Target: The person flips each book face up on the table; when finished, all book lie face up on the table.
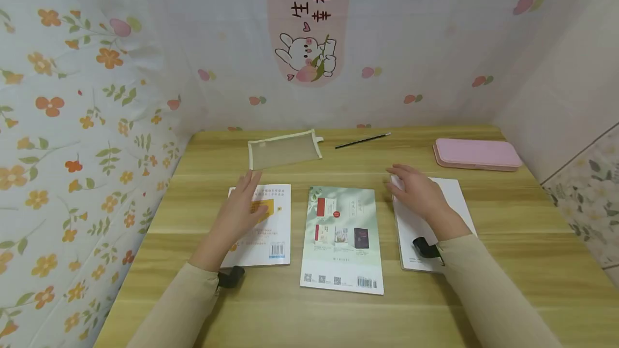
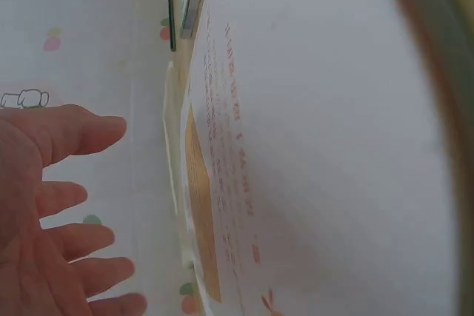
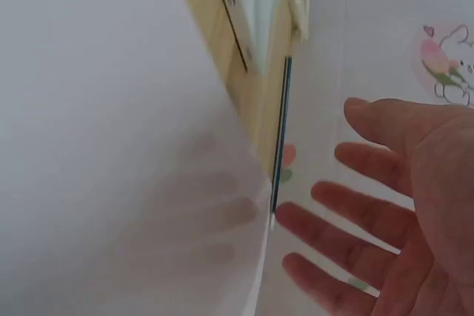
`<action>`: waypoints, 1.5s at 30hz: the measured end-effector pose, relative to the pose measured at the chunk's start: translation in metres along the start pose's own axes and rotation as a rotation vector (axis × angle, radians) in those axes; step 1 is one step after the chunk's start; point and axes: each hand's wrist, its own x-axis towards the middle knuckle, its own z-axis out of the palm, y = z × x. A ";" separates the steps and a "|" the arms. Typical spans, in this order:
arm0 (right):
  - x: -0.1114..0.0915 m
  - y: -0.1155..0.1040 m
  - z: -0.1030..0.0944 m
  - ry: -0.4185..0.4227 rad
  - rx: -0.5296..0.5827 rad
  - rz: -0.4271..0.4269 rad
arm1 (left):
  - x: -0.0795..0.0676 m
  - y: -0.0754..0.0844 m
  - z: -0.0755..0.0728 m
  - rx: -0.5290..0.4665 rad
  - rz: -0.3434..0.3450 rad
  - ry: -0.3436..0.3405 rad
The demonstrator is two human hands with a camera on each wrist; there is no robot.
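My left hand (image 1: 238, 214) reaches over the left side of a white book (image 1: 278, 230) with orange print and a barcode. In the left wrist view, its fingers are spread and hold nothing, with the book's cover (image 2: 326, 123) beside them. Over the upper part of another white book (image 1: 452, 197), at the right, is my right hand (image 1: 417, 192). Its fingers (image 3: 355, 212) stretch out straight and hold nothing in the right wrist view. Between the two hands lies a pale green book (image 1: 341, 262) with small pictures of books printed on it.
Behind the books lie a mesh pouch (image 1: 285, 150) with a cream border, a thin black pencil-like stick (image 1: 362, 140) and a pink pencil case (image 1: 477, 153). The wooden table (image 1: 261, 310) meets a printed curtain at the back and left.
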 end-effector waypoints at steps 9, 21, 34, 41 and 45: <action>0.014 -0.040 0.019 0.020 0.163 -0.108 | -0.026 -0.006 -0.006 -0.119 -0.125 -0.023; 0.039 -0.077 0.039 -0.044 0.182 -0.290 | -0.044 -0.019 -0.017 -0.035 -0.222 -0.083; 0.067 -0.120 0.062 -0.189 0.198 -0.366 | -0.067 -0.031 -0.022 -0.045 -0.274 -0.140; 0.075 -0.137 0.072 -0.236 0.182 -0.379 | -0.075 -0.037 -0.025 -0.043 -0.218 -0.150; 0.080 -0.146 0.078 -0.264 0.173 -0.390 | -0.080 -0.042 -0.028 -0.047 -0.214 -0.181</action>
